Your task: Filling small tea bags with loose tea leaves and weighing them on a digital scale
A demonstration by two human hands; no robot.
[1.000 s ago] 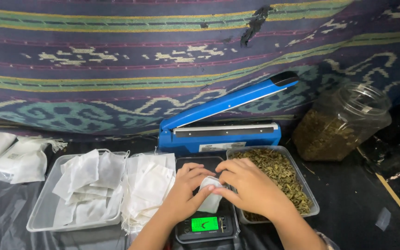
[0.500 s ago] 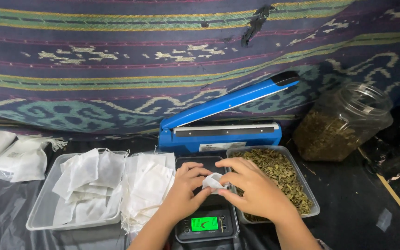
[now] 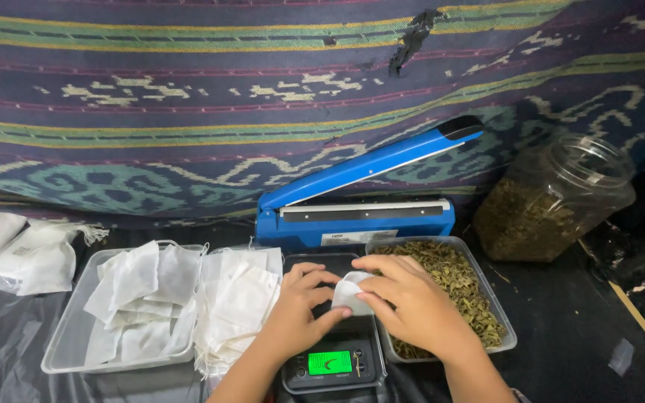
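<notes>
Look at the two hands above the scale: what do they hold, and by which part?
Both the left hand and right hand hold one small white fabric pouch, each with a fingertip grip on its side edges.

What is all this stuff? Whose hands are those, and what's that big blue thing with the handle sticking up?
The picture comes from a camera worn on a person's head, looking down, so the hands are that person's own. The left hand and the right hand hold a small white pouch between the fingers, just above a little black scale with a glowing green screen.

The big blue thing looks like a heat sealer; its arm is lifted up.

To the right of the scale is a clear tray of dried green leaves, and further right a big clear jar with more of them. To the left is a loose pile of white pouches, then a clear tray with more white pouches inside. Everything sits on a dark surface before a striped woven cloth.
</notes>
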